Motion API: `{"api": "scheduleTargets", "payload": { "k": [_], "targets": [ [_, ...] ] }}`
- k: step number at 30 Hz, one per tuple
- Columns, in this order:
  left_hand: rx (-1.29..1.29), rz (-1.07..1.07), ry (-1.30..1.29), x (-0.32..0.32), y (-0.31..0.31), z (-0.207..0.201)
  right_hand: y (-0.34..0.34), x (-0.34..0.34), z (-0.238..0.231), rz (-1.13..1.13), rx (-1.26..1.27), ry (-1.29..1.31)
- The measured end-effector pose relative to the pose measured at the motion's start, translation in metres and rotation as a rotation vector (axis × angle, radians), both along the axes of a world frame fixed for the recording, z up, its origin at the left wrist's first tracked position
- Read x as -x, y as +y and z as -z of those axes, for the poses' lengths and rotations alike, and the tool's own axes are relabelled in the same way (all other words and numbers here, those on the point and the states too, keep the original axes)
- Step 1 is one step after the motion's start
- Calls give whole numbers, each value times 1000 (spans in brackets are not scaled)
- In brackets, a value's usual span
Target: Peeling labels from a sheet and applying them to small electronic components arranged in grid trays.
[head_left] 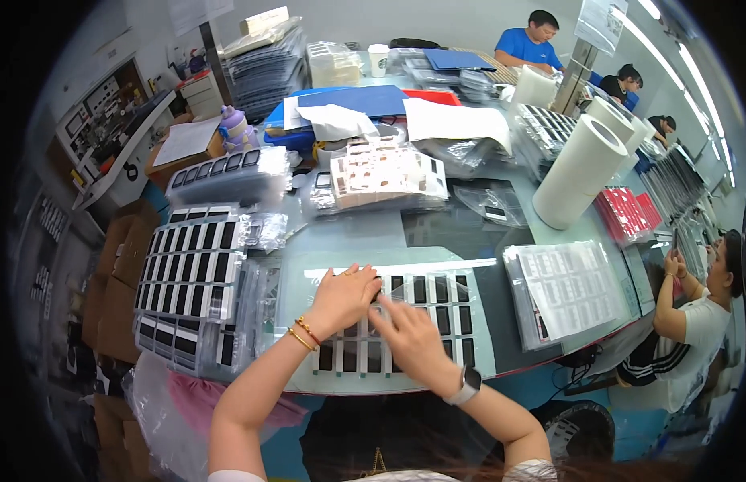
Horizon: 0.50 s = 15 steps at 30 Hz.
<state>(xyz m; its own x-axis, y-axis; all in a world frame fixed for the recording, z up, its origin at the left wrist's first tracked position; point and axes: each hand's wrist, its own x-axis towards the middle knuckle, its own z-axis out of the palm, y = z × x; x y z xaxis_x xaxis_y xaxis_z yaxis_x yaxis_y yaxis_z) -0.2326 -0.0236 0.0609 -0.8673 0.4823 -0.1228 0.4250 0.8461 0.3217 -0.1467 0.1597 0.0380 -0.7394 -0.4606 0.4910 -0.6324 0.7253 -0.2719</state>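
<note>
A clear sheet holding rows of black rectangular pieces lies on a pale green mat in front of me. My left hand rests on the upper left part of this sheet, fingers stretched to the right over its pieces. Close beside it, my right hand reaches in with its index finger extended, the tip near a dark piece at the left fingertips. Both hands hide several pieces beneath them. I see nothing held in either hand, though the contact between the fingertips is partly hidden.
Stacked trays of black pieces stand at left, by cardboard boxes. On the right are a clear-bagged sheet stack, white rolls and red packs. A person in white sits right; others work at the back.
</note>
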Motion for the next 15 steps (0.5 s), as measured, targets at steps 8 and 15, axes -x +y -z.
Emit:
{"api": "scheduleTargets", "payload": {
  "k": [8, 15],
  "targets": [
    [-368, 109, -90, 17, 40, 33, 35, 48, 26, -61, -158, 182],
    [-135, 199, -11, 9, 44, 24, 14, 29, 43, 145, -232, 240]
  ]
}}
